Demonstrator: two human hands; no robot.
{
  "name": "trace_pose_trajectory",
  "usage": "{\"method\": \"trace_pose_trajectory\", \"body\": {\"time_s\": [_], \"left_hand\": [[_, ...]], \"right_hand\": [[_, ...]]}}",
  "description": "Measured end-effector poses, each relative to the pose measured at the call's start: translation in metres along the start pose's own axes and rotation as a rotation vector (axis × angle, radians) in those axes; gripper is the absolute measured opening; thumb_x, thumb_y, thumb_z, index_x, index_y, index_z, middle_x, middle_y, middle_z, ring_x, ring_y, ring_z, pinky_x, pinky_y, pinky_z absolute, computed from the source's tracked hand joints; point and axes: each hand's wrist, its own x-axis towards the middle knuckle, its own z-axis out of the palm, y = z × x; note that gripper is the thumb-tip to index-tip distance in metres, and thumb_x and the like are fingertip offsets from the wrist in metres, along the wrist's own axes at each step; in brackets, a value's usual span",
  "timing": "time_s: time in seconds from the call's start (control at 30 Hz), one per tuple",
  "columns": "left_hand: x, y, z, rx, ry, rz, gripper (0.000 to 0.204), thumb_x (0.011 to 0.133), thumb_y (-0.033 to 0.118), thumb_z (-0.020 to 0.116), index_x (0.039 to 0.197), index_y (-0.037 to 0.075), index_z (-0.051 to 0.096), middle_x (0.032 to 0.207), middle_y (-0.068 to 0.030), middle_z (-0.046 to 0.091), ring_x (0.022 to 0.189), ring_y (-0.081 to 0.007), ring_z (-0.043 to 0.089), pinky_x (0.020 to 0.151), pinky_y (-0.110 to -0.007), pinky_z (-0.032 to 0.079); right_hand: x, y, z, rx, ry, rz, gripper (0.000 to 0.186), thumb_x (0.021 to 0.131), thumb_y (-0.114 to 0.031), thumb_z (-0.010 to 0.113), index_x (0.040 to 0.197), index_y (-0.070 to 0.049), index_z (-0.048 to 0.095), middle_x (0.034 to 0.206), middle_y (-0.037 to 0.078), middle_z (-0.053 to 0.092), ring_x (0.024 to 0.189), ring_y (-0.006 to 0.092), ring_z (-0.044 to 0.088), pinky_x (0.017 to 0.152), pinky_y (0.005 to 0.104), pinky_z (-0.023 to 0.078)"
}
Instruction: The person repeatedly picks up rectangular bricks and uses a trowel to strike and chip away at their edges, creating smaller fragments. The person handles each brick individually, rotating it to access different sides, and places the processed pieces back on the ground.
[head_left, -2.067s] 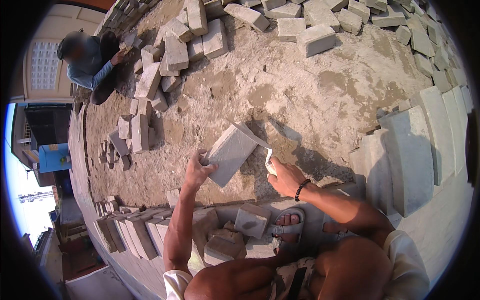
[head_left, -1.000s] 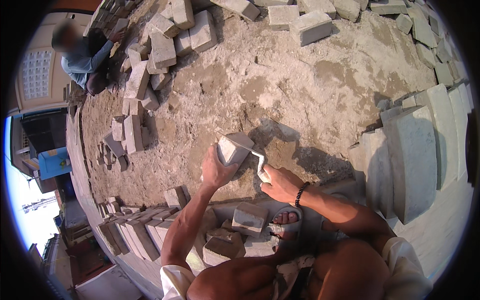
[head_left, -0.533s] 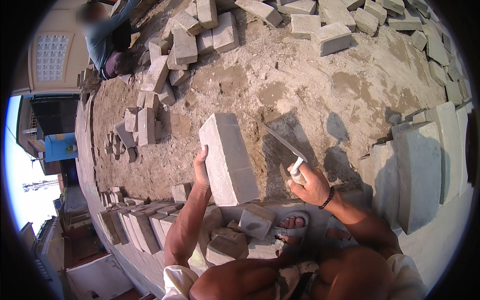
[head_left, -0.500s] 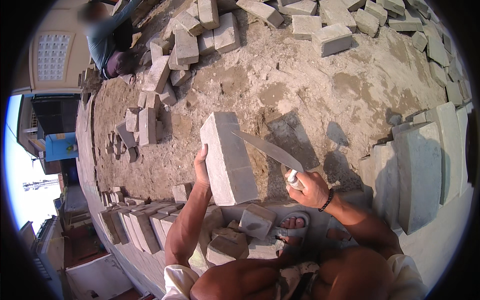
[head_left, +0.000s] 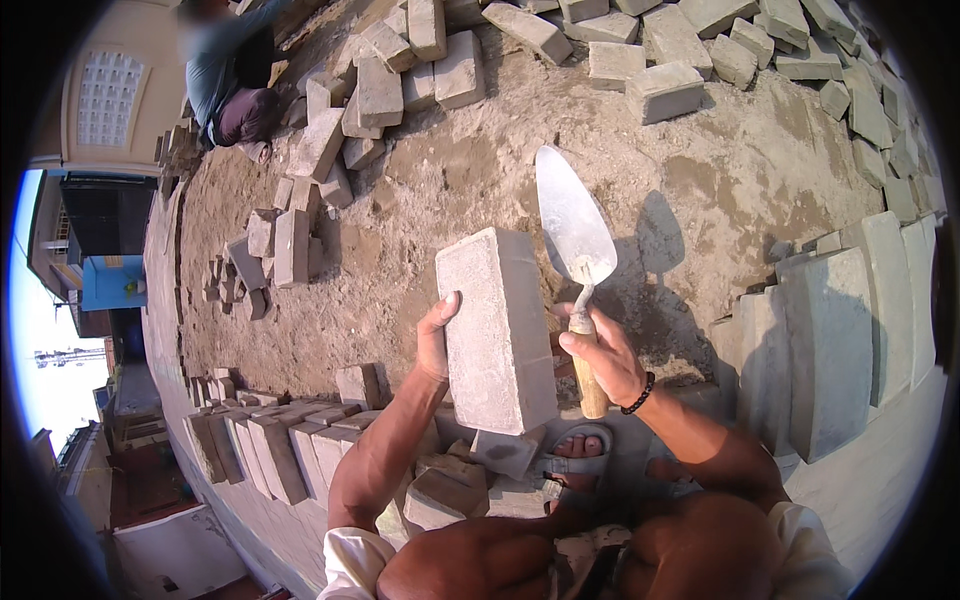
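Observation:
A long grey concrete block (head_left: 492, 335) is held up in front of me, tilted slightly, with its broad face toward me. My left hand (head_left: 434, 335) is closed on its left side, thumb on the near face and fingers hidden behind. My right hand (head_left: 612, 358) grips a trowel (head_left: 576, 215) by its wooden handle, at the block's right side. The trowel's pointed blade stands upward, its flat face showing smears of mortar. Some right-hand fingertips reach toward the block's side; whether they press on it I cannot tell.
Below my hands, loose blocks (head_left: 446, 492) lie beside my sandalled foot (head_left: 580, 455). A row of blocks (head_left: 275, 455) runs to the left, and large slabs (head_left: 828, 350) lean at right. Block piles (head_left: 665, 92) lie across the dirt ground (head_left: 480, 165). Another person (head_left: 225, 95) crouches at far left.
The trowel has swung from slanting across the block to pointing upward, its blade now flat toward me. The block has shifted right and turned slightly. My right hand has moved closer to the block's side.

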Motion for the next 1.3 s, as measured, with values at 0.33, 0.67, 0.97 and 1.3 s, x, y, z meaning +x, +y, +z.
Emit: {"method": "trace_pose_trajectory", "body": {"time_s": [0.33, 0.67, 0.97, 1.3], "left_hand": [[0.022, -0.039, 0.021, 0.500, 0.059, 0.201, 0.077, 0.091, 0.046, 0.065, 0.143, -0.002, 0.034, 0.133, -0.0181, 0.051, 0.118, -0.0239, 0.054, 0.099, -0.039, 0.046], [0.022, -0.048, 0.006, -0.159, -0.125, -0.228, 0.075, 0.085, 0.053, 0.057, 0.141, 0.005, 0.044, 0.125, -0.0203, 0.060, 0.109, -0.0332, 0.063, 0.095, -0.050, 0.051], [0.013, -0.022, -0.004, -0.155, -0.060, -0.086, 0.090, 0.081, 0.066, 0.053, 0.147, 0.008, 0.038, 0.134, -0.0212, 0.052, 0.118, -0.0381, 0.056, 0.099, -0.054, 0.046], [-0.019, -0.007, 0.021, 0.087, -0.028, 0.001, 0.078, 0.079, 0.041, 0.070, 0.141, 0.003, 0.041, 0.124, -0.0166, 0.056, 0.106, -0.0253, 0.060, 0.091, -0.043, 0.049]], "right_hand": [[0.003, -0.001, 0.004, -0.161, 0.118, -0.016, 0.031, 0.087, -0.013, 0.064, 0.112, 0.004, 0.056, 0.089, 0.007, 0.063, 0.079, 0.0117, 0.057, 0.071, 0.0302, 0.048], [-0.004, -0.038, 0.018, -0.006, 0.028, 0.138, 0.036, 0.089, -0.006, 0.060, 0.123, 0.003, 0.053, 0.081, 0.005, 0.062, 0.066, 0.0087, 0.059, 0.059, 0.0256, 0.052], [-0.064, 0.021, -0.021, -0.875, -0.303, -0.320, 0.028, 0.078, -0.016, 0.070, 0.102, -0.005, 0.062, 0.080, 0.017, 0.064, 0.073, 0.0388, 0.066, 0.066, 0.0461, 0.054], [-0.003, 0.028, -0.048, -0.475, 0.153, 0.236, 0.024, 0.087, -0.003, 0.056, 0.110, 0.002, 0.055, 0.081, 0.007, 0.055, 0.049, 0.0117, 0.048, 0.044, 0.0280, 0.040]]}}
